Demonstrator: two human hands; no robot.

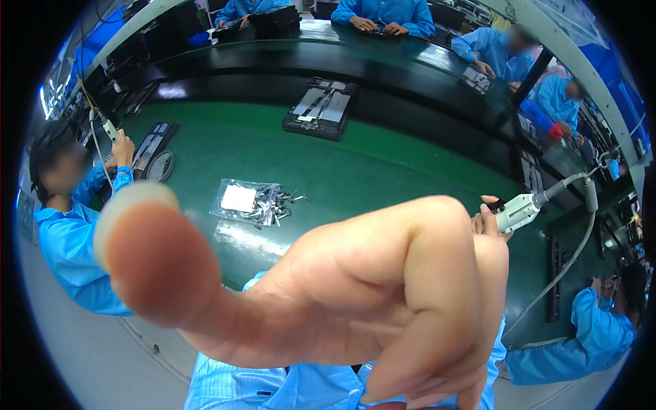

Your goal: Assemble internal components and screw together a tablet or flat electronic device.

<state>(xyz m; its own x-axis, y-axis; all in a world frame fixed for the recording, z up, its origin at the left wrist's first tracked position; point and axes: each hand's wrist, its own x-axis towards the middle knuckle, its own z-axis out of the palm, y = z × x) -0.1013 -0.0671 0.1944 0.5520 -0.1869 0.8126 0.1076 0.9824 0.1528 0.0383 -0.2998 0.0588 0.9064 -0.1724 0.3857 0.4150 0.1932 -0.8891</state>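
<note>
My left hand is raised very close to the camera and fills the middle of the view. Its palm side shows, with the thumb stretched out to the left and the other fingers bent; nothing is visible in it. Behind it, my right hand grips a white electric screwdriver, whose coiled sleeve and cable run up to the right. Most of the right hand is hidden by the left. On the green bench lies a clear plastic bag with a white label and small dark screws at its open side.
A black flat-panel device lies farther back on the green bench. At left, a person in blue holds a similar tool beside a round dish. Other blue-clad people work across and to the right. A cable hangs at right.
</note>
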